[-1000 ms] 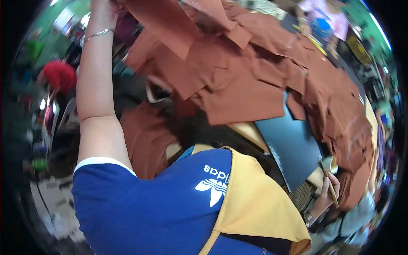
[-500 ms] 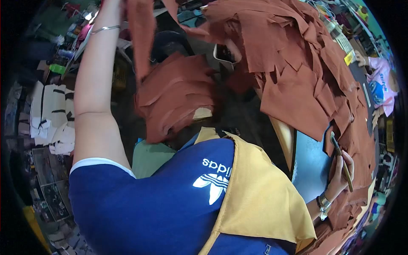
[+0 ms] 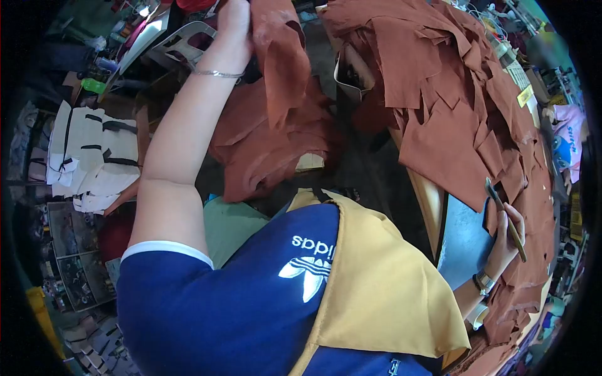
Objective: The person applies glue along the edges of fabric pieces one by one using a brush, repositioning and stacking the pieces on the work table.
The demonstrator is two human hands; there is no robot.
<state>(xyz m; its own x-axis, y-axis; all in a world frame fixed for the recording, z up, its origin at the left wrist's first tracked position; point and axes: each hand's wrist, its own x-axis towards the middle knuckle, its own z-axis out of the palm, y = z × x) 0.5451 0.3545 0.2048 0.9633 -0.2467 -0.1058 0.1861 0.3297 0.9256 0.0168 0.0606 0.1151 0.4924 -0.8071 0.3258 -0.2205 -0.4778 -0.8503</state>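
At the top of the view my left hand (image 3: 236,26), partly cut off by the frame edge, is closed on a long reddish-brown piece (image 3: 281,59) that hangs beside it. Below that piece lies a stack of similar brown pieces (image 3: 254,150). On the right, my right hand (image 3: 505,233) grips a thin brush (image 3: 516,237), its tip pointing up and away over the brown pieces. Under this hand is a shiny blue-grey board (image 3: 463,241). A large heap of brown pieces (image 3: 439,69) covers the table from top centre to lower right.
A white-framed chair (image 3: 188,39) stands at upper left, near bundled pale pieces (image 3: 94,147). Green fabric (image 3: 232,227) lies beside my body. A small pale container (image 3: 478,315) sits by my right wrist. Another person in a pink shirt (image 3: 569,135) is at far right.
The view has turned. My left hand and its brown piece now appear farther right, above the stack. My right hand still holds the brush, and the other person appears farther toward the right edge.
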